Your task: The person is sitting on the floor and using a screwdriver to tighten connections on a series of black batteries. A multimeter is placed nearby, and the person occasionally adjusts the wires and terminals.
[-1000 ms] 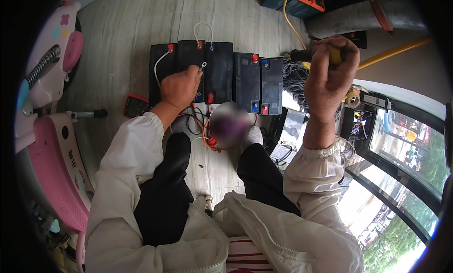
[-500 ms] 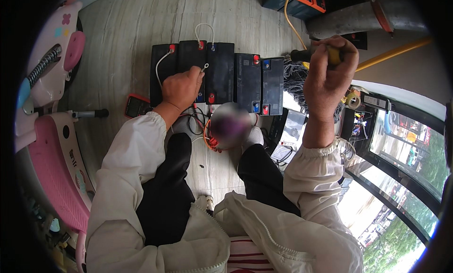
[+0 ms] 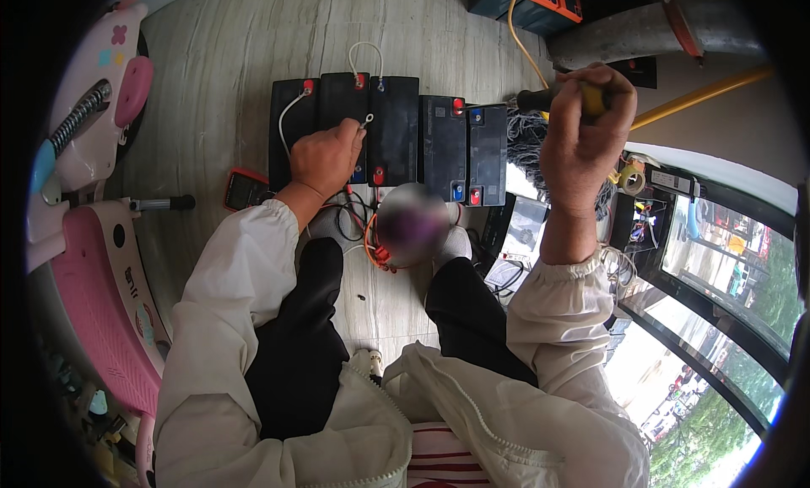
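Observation:
My left hand (image 3: 323, 157) is closed over the black batteries, pinching the end of a white wire (image 3: 291, 117). The wire's ring terminal (image 3: 368, 118) sticks out past the fingertips, and its other end meets a red terminal (image 3: 307, 86) on the leftmost battery (image 3: 287, 155). In my right hand (image 3: 586, 150) is a screwdriver (image 3: 595, 102) with a dark and yellow handle. Its shaft points left toward the red terminal (image 3: 458, 105) on a right-hand battery (image 3: 444, 146); whether the tip touches is unclear. Another white wire (image 3: 366, 43) joins two middle batteries.
A red multimeter (image 3: 245, 189) lies left of the batteries. Orange and black leads (image 3: 371, 239) rest between my feet. On the left stands a pink and white child's scooter (image 3: 110, 302). A grey mop head (image 3: 527, 142) and glass door (image 3: 717, 252) are at right.
My right hand has shifted very slightly left with the screwdriver. The left hand and the wire look unmoved.

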`<state>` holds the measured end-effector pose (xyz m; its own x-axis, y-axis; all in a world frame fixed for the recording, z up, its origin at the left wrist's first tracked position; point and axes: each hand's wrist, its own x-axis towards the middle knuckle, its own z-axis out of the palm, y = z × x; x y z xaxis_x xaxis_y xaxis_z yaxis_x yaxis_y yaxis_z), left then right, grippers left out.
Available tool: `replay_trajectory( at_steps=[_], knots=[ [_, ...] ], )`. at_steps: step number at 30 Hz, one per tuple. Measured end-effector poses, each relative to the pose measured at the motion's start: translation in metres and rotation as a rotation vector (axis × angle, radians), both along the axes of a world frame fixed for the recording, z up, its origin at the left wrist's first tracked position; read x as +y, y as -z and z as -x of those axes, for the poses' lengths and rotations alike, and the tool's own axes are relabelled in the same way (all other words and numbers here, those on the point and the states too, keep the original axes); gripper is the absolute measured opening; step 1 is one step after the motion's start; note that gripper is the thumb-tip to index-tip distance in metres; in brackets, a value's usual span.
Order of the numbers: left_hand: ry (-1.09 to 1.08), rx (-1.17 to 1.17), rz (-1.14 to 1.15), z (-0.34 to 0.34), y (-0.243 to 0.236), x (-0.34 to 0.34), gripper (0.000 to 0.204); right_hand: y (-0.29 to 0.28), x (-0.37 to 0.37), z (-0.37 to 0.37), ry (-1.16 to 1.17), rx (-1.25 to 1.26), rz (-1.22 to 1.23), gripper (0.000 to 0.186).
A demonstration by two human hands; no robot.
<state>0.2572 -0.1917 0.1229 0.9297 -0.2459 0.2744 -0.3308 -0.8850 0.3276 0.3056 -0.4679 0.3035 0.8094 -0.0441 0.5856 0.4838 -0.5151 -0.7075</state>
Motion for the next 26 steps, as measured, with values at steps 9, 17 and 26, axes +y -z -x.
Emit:
replay_trajectory(
  at_steps=[9, 17, 26],
  knots=[
    [-0.01, -0.043, -0.012, 0.0, -0.001, 0.0, 0.021, -0.034, 0.007, 0.006, -0.105, 0.15, 0.309, 0.032],
    [-0.012, -0.045, -0.022, -0.001, 0.0, -0.002, 0.022, -0.04, 0.01, 0.001, 0.037, 0.171, 0.476, 0.024],
    [-0.008, -0.035, -0.015, -0.001, 0.0, -0.001, 0.023, -0.047, 0.015, 0.001, 0.131, 0.352, 0.492, 0.037]
  ],
)
